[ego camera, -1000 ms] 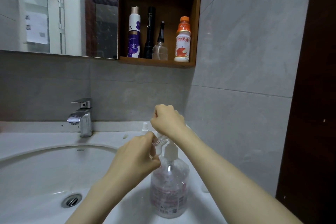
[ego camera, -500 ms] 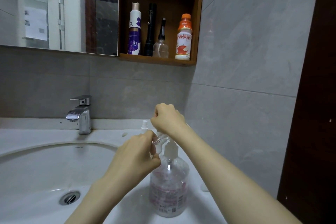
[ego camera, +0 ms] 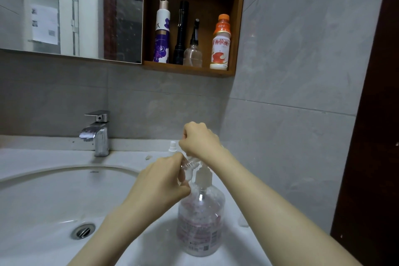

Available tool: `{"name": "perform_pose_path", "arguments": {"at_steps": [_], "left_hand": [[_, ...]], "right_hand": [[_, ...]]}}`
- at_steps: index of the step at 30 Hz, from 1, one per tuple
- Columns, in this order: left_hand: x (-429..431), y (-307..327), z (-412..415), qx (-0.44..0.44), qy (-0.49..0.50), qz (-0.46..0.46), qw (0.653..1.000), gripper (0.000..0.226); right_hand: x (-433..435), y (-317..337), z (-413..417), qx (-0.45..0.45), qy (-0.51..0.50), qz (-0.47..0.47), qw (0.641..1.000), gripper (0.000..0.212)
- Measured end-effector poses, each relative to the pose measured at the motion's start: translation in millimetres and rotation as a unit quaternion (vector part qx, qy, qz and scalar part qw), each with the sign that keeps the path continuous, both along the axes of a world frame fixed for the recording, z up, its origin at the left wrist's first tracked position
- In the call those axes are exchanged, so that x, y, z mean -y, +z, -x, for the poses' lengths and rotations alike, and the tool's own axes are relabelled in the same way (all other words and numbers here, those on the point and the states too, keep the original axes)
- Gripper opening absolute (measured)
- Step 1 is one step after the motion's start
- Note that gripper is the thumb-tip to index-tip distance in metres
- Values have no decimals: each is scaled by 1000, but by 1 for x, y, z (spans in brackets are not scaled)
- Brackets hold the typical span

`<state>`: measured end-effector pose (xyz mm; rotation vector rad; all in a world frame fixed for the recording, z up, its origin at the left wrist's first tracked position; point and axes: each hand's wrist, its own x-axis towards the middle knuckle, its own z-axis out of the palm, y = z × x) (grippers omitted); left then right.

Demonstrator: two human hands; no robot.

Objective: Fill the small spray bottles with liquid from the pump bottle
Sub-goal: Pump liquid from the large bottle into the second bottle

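The left hand (ego camera: 159, 181) is gripping a small spray bottle (ego camera: 190, 164), clear and uncapped. Its fingers are curled together around the body, the thumb is lying underneath, and the threaded neck is sticking out just past the fingertips, tilted up to the right. That neck is sitting right beneath the right hand (ego camera: 198, 140), which is resting on top of the pump bottle (ego camera: 200, 218). The right fingers are curled tight into a fist over the pump head, which is hidden beneath them. Whether the spout is touching the small bottle's mouth cannot be told.

The pump bottle is standing upright on the white sink counter (ego camera: 233, 205), directly below the right knuckles. Its white collar is showing just under the left fingertips. Its body is clear and seems to be holding liquid, with a printed label low on the body.

A white-capped small bottle (ego camera: 172, 146) is standing just behind the left fingertips, near the right thumb. A chrome faucet (ego camera: 97, 131) is standing well to the left of both hands, and the drain (ego camera: 83, 230) is lying below the left forearm's side.

High above the right fist, a wooden shelf (ego camera: 190, 70) is holding a purple and white bottle (ego camera: 162, 34), a black flashlight (ego camera: 181, 32), a clear bottle with a black nozzle (ego camera: 193, 49) and an orange-capped drink bottle (ego camera: 220, 43).
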<state>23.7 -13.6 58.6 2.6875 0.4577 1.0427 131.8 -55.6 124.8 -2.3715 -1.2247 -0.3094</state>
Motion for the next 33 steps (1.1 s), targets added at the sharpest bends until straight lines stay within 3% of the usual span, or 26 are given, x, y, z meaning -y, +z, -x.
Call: {"name": "perform_pose_path", "arguments": {"at_steps": [33], "left_hand": [[5,3,4,-4,10,-8,1000,27]], "right_hand": [[2,1,1,2,5,-7,1000,26]]}}
